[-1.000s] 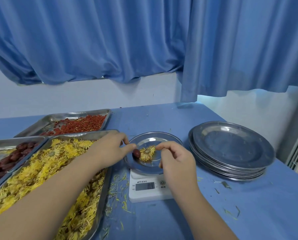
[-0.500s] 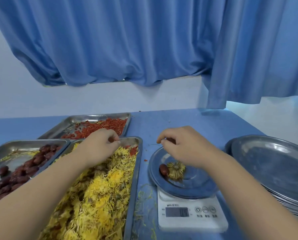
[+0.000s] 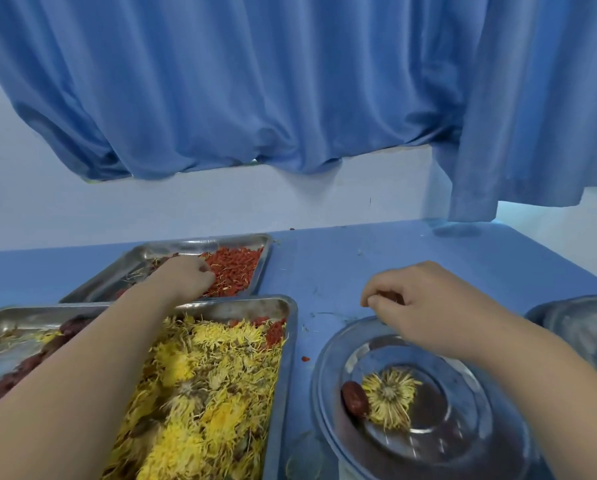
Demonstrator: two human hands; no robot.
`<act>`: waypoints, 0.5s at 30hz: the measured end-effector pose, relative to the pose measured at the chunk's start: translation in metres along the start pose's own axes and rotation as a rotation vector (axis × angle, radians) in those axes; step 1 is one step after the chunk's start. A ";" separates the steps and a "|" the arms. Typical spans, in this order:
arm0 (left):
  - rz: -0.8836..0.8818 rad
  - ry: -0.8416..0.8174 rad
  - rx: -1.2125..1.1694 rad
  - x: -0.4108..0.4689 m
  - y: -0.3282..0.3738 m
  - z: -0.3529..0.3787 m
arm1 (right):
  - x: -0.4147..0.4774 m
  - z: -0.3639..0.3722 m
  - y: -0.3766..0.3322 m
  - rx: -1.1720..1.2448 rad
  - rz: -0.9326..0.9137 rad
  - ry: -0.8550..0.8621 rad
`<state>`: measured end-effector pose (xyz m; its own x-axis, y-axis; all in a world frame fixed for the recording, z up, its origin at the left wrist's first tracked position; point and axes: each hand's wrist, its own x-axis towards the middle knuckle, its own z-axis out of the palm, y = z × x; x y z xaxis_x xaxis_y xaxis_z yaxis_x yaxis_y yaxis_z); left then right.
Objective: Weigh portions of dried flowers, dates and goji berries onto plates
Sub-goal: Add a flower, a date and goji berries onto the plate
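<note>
1. A person's left hand (image 3: 182,277) reaches into the far tray (image 3: 266,244) of goji berries (image 3: 241,268), fingers curled down among them. Whether it has closed on any cannot be told.
2. The right hand (image 3: 425,306) hovers over the far rim of the steel plate (image 3: 325,358), fingertips pinched on a small reddish bit, seemingly goji berries.
3. One dried chrysanthemum (image 3: 389,398) and a red date (image 3: 354,398) lie touching on the plate.
4. A small pinch, dropped well inside the rim, would likely suit best: one berry (image 3: 305,358) already lies on the blue table.
5. Half a second earlier the left hand was over the flower tray's (image 3: 290,341) far corner. The right hand has stayed put.
</note>
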<state>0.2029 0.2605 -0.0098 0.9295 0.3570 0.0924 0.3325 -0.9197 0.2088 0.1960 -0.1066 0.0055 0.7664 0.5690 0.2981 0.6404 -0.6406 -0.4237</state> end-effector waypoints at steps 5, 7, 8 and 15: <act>-0.018 -0.124 0.097 0.024 0.017 0.013 | 0.005 0.000 0.009 -0.003 -0.010 -0.003; -0.031 -0.235 0.181 0.030 0.023 0.018 | 0.005 -0.001 0.014 -0.003 0.003 0.001; -0.041 -0.291 0.239 0.033 0.026 0.021 | 0.004 -0.002 0.016 -0.008 0.005 0.002; -0.117 -0.273 0.320 0.043 0.054 0.031 | 0.005 0.000 0.023 -0.033 0.020 -0.005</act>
<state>0.2659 0.2214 -0.0250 0.8767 0.4448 -0.1832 0.4304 -0.8954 -0.1141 0.2148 -0.1186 -0.0033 0.7789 0.5586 0.2853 0.6263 -0.6685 -0.4010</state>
